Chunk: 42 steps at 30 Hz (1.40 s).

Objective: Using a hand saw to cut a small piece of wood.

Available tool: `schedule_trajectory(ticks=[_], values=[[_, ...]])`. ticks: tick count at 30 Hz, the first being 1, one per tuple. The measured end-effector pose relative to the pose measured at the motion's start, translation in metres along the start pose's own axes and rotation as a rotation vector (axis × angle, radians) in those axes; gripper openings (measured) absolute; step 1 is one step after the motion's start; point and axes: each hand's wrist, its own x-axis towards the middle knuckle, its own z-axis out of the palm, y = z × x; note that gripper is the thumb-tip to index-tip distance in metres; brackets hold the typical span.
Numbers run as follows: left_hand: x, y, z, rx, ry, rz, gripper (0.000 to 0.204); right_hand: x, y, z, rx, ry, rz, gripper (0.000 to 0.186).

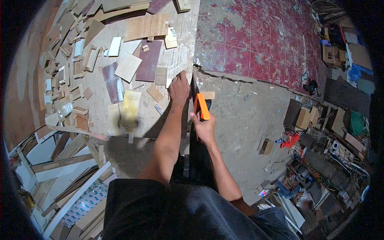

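My right hand (205,129) is wrapped round the orange handle (203,107) of a handsaw, just beyond the right edge of the worktable. The saw's dark, narrow blade (195,86) points away from me along that edge. On the table's right edge, my left hand (180,89) has its fingers curled down on a pale board (172,77), close beside the blade. The hand covers much of the board. Whether the blade touches the board I cannot tell. A small brown wood block (155,94) and a yellow board (130,105) lie to the left of my left forearm.
Wood offcuts (84,66) crowd the table's left side, and a maroon panel (149,62) lies mid-table. Stacked boards (60,168) stand at lower left. Red tiled floor (256,36) steps down to concrete at a broken edge. Cables and a red tool (291,140) lie at right.
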Motion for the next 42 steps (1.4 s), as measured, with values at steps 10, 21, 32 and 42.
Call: schedule_trajectory(ticks=[10, 21, 32, 42], values=[[0.011, 0.003, 0.002, -0.013, 0.072, 0.029, 0.02, 0.02, 0.011, -0.009, -0.034, 0.007, -0.059, 0.036], [0.006, 0.006, 0.016, 0.077, 0.007, 0.193, 0.008, 0.02, 0.024, 0.0, 0.064, 0.019, -0.154, 0.037], [-0.046, -0.009, -0.044, -0.149, 0.098, -0.11, 0.021, 0.025, 0.026, -0.017, 0.018, 0.002, -0.134, 0.037], [-0.059, -0.015, -0.073, -0.155, 0.111, -0.266, 0.034, 0.015, 0.011, -0.013, -0.083, -0.018, -0.154, 0.028]])
